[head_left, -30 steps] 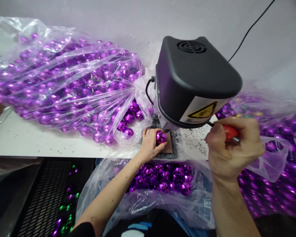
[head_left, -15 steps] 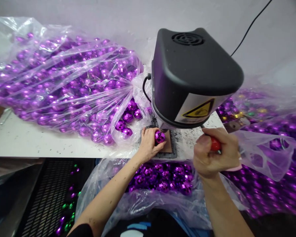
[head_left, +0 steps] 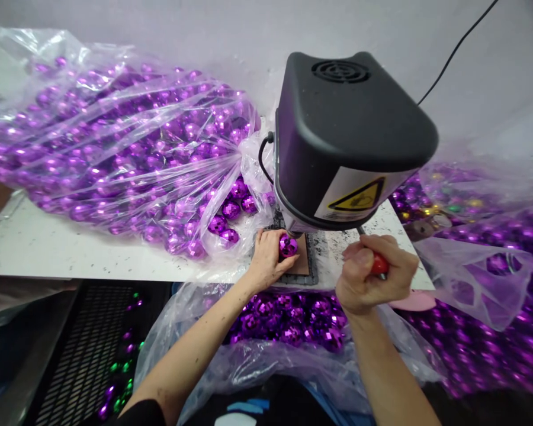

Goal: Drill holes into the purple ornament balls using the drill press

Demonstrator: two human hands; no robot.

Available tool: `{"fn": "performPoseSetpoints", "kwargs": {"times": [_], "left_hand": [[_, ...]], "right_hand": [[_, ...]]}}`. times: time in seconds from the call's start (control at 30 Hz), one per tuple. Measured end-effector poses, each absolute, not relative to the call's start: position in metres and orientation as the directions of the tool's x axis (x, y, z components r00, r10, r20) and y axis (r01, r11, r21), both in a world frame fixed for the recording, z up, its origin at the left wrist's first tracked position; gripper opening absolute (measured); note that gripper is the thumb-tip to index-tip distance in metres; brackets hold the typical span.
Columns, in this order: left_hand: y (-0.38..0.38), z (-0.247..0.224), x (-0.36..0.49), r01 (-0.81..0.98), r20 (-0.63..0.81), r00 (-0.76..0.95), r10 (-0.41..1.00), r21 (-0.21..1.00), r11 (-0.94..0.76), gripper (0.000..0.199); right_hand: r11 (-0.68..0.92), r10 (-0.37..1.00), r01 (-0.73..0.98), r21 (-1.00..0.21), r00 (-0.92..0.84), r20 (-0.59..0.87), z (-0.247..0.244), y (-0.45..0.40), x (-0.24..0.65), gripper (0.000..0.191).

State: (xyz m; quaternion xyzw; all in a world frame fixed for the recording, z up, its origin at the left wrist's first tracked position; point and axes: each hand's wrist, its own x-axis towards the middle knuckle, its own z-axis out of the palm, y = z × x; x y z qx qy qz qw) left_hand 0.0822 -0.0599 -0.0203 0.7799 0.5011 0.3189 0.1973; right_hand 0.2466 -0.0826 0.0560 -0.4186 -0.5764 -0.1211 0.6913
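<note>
A shiny purple mirrored ball (head_left: 288, 245) is pinched between the thumb and fingers of my left hand (head_left: 270, 255). It is held over a brown pad (head_left: 301, 263) on the base of a black press machine (head_left: 355, 118), just under the machine's head. Where the machine's tip meets the ball is mostly hidden. My right hand (head_left: 375, 275) is wrapped around the red knob (head_left: 379, 264) of the machine's lever, right of the housing. A yellow warning label (head_left: 357, 194) faces me on the housing.
A large clear bag (head_left: 128, 148) of purple balls lies on the white table (head_left: 93, 254), several balls spilling from its mouth. An open bag (head_left: 288, 319) of balls sits below the table edge. More bagged purple balls (head_left: 493, 349) are at right. A black crate (head_left: 89, 349) stands lower left.
My right hand has moved the red-knobbed lever slightly left and down. My left hand keeps the purple ball in the same place under the machine.
</note>
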Motion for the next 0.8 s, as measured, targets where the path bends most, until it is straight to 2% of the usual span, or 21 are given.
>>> {"fn": "performPoseSetpoints", "kwargs": {"times": [0.27, 0.5, 0.6, 0.7, 0.8], "left_hand": [[-0.060, -0.020, 0.082, 0.644, 0.317, 0.290, 0.903, 0.633, -0.429, 0.038], [-0.060, -0.019, 0.082, 0.648, 0.299, 0.299, 0.906, 0.633, -0.423, 0.041], [-0.059, -0.021, 0.082, 0.644, 0.297, 0.303, 0.906, 0.637, -0.424, 0.038], [-0.057, -0.024, 0.083, 0.626, 0.307, 0.314, 0.899, 0.644, -0.439, 0.039], [-0.056, -0.022, 0.080, 0.591, 0.332, 0.310, 0.891, 0.667, -0.454, 0.044]], "right_hand": [[0.667, 0.291, 0.612, -0.426, 0.312, 0.904, 0.050, -0.077, 0.245, 0.022], [0.631, 0.391, 0.633, -0.449, 0.241, 0.888, 0.029, -0.084, 0.251, 0.024], [0.619, 0.363, 0.654, -0.435, 0.253, 0.897, 0.052, -0.084, 0.257, 0.022], [0.507, 0.377, 0.721, -0.472, 0.307, 0.874, 0.096, -0.071, 0.260, 0.018], [0.463, 0.449, 0.708, -0.533, 0.332, 0.830, 0.139, -0.046, 0.260, 0.032]]}}
